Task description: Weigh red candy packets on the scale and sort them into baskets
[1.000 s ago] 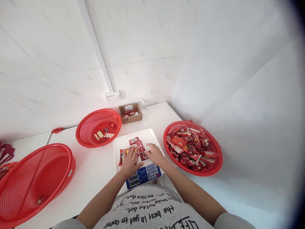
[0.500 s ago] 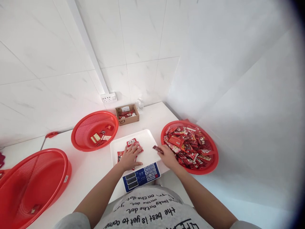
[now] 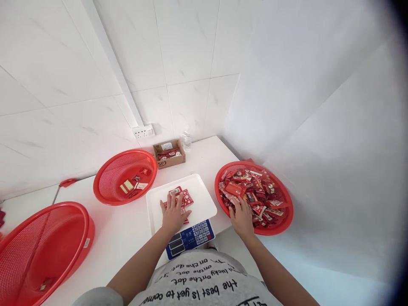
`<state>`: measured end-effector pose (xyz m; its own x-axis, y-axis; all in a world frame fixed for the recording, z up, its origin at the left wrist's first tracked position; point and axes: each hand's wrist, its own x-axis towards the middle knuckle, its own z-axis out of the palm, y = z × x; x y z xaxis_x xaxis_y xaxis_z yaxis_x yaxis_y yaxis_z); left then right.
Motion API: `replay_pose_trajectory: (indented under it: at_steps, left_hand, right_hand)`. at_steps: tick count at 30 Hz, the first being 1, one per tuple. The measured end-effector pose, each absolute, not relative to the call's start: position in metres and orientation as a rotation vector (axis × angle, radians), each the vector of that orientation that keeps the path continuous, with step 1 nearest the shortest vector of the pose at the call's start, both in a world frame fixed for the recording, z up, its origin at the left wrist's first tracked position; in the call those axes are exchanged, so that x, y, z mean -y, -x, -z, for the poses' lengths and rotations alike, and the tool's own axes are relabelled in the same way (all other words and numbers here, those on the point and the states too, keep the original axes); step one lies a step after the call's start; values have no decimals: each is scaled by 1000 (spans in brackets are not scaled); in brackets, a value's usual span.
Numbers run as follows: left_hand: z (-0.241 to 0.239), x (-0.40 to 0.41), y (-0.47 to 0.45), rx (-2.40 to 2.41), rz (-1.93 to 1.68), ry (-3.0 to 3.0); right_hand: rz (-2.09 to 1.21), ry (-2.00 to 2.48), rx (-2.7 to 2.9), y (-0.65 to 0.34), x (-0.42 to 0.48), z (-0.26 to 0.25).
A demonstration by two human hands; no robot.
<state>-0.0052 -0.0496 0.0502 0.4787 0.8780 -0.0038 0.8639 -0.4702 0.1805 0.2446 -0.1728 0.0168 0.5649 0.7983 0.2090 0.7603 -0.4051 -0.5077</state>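
My left hand (image 3: 173, 213) lies flat with fingers spread on several red snack packets (image 3: 184, 198) on the white tray (image 3: 200, 199) of a blue-faced scale (image 3: 190, 238). My right hand (image 3: 241, 216) rests with fingers stretched over the near left edge of a red basket (image 3: 283, 225) heaped with red packets (image 3: 255, 191); it touches the packets, and nothing shows in its grip.
A red basket (image 3: 105, 191) with a few packets stands behind the scale on the left. A larger red basket (image 3: 63, 212) sits at the near left. A cardboard box (image 3: 168, 154) of packets, a clear bottle (image 3: 187, 140) and a wall socket (image 3: 143, 131) lie at the back.
My right hand picked a packet off the scale tray, carried it right, and now lies on the full basket without it. My left hand stayed on the tray's packets.
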Motion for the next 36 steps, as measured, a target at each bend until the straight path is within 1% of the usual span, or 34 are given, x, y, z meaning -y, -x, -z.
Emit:
replay_pose_trajectory:
  at_steps: [4,7,9,14,16,18,22,24,26,28,32,34,36]
  left_hand:
    - [-61,27,-4,-1194,-37,-2740]
    - [-61,14,-1,-1026,60,-2740]
    - [-59,13,-3,-1065,65,-2705]
    - [-57,23,-14,-1489,-25,-2460]
    - [-62,20,-12,-1517,-14,-2394]
    - [-68,11,-3,-1362,0,-2488]
    - [-73,-8,26,-695,134,-2760]
    - [-69,-11,35,-557,178,-2778]
    - [-64,-7,35,-609,134,-2777]
    - [-57,3,29,-770,19,-2763]
    - [-48,30,4,-1282,-203,-2605]
    - [-47,41,-8,-1488,-239,-2469]
    - [-49,46,-17,-1571,-225,-2354]
  right_hand:
    - [-100,2254,1262,-245,172,-20]
    - [-103,2261,1287,-247,173,-22]
    - [-96,2263,1295,-247,173,-22]
    - [-98,2264,1299,-245,173,-21]
    - [-100,2277,1305,-245,173,-21]
    - [-99,2290,1315,-245,173,-22]
    - [-86,2268,1335,-246,174,-21]
    - [-81,2257,1340,-246,174,-20]
    - [-81,2260,1348,-246,174,-19]
    - [-78,2262,1351,-247,175,-18]
    - [-44,2234,1357,-248,175,-14]
    - [-37,2231,1358,-249,175,-11]
    - [-36,2230,1357,-251,175,-9]
